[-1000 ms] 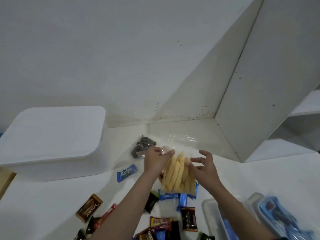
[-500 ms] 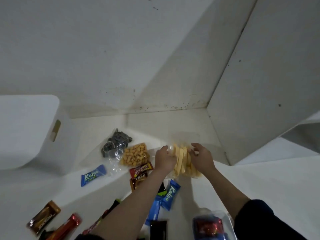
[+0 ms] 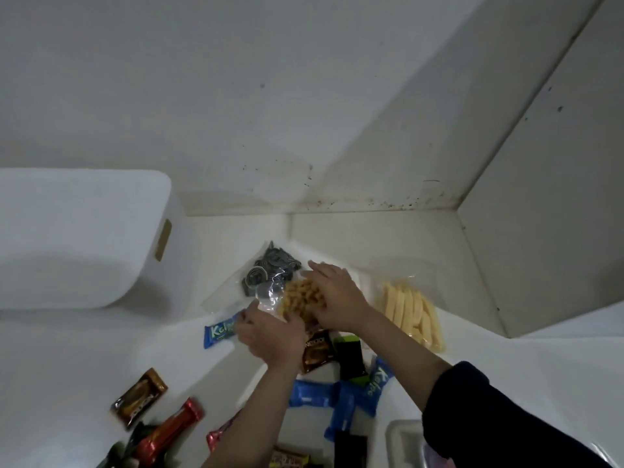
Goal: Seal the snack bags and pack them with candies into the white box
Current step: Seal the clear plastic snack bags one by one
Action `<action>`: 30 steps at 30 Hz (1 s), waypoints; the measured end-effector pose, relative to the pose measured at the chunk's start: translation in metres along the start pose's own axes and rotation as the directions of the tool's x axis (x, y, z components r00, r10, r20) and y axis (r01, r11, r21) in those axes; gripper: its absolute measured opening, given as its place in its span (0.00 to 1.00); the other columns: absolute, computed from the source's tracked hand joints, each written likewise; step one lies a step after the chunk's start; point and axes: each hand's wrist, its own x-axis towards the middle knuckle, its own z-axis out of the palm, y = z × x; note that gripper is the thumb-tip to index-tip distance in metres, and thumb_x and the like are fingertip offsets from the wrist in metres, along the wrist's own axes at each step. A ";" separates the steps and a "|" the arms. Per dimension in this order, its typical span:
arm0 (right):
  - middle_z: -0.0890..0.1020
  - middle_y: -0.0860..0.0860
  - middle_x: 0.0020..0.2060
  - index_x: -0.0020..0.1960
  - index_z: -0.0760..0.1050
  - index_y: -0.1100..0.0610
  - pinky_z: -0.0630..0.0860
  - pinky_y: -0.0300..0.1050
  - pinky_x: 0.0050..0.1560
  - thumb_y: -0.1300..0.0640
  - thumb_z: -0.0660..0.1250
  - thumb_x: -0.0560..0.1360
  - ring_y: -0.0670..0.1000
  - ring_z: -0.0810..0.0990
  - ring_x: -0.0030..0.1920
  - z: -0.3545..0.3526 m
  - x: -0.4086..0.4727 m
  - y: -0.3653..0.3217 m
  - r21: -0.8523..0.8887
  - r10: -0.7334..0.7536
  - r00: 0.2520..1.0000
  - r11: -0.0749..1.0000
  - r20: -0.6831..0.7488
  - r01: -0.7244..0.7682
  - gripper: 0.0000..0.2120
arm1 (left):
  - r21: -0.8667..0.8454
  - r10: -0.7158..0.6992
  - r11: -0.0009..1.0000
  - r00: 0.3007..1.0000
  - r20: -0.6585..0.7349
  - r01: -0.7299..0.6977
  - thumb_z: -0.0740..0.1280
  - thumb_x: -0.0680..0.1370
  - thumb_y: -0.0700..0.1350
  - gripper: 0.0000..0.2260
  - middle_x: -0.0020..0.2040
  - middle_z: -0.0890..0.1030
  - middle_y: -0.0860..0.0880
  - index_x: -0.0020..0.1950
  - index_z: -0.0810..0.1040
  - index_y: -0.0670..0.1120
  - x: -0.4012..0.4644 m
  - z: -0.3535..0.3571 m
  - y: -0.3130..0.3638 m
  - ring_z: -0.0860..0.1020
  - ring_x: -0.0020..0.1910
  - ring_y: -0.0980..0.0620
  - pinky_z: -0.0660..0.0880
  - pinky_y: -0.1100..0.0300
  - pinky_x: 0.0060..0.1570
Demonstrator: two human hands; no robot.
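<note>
A clear bag of small orange puffs point(image 3: 301, 296) lies on the white table, and both hands are on it. My left hand point(image 3: 270, 334) grips its near left edge. My right hand point(image 3: 337, 298) lies over its right side, fingers curled on the plastic. To the right, a clear bag of pale yellow sticks point(image 3: 413, 314) rests alone on the table. Behind the puffs sits a clear bag of dark striped seeds point(image 3: 270, 270). The white box point(image 3: 77, 238) stands at the left with a slot handle facing me. Wrapped candies are scattered in front, among them a blue bar point(image 3: 219, 330).
A brown bar point(image 3: 139, 396) and a red bar point(image 3: 169, 430) lie at the lower left. Blue wrappers point(image 3: 341, 393) and a black packet point(image 3: 351, 359) sit between my arms. A clear container's corner point(image 3: 403, 440) shows at the bottom right. White walls close the back and right.
Both hands let go of the yellow-stick bag, which now lies on the table at the right. They moved left onto the orange puff bag. The view shifted.
</note>
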 end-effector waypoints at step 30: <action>0.81 0.46 0.38 0.43 0.70 0.56 0.78 0.45 0.40 0.47 0.68 0.60 0.50 0.82 0.43 -0.044 -0.128 -0.151 0.925 0.098 0.992 0.378 -0.079 0.036 0.18 | -0.731 0.596 0.683 0.585 0.550 -0.009 0.68 0.74 0.38 0.04 0.40 0.84 0.47 0.40 0.81 0.44 -0.018 -0.197 0.036 0.81 0.40 0.49 0.78 0.59 0.43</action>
